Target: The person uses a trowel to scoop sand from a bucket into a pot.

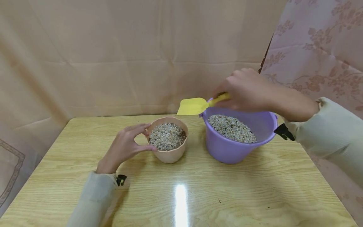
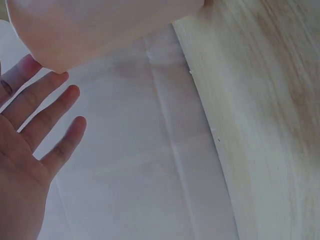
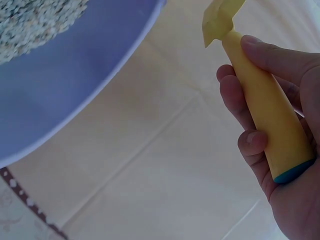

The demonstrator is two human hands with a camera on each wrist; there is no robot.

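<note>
A peach flowerpot filled with fine gravel stands on the table. My left hand holds it lightly from the left, thumb at the near rim and index finger at the far rim. In the left wrist view the other fingers are spread, nearly straight. Above the far rim of a purple bucket, my right hand grips the yellow handle of a small shovel. Its yellow blade points left, in the air behind the gap between pot and bucket, with no gravel showing on it.
More gravel lies in the bucket, heaped toward the left. The wood-grain table ends just behind both containers, where a beige cloth hangs. A floral cloth hangs at the right.
</note>
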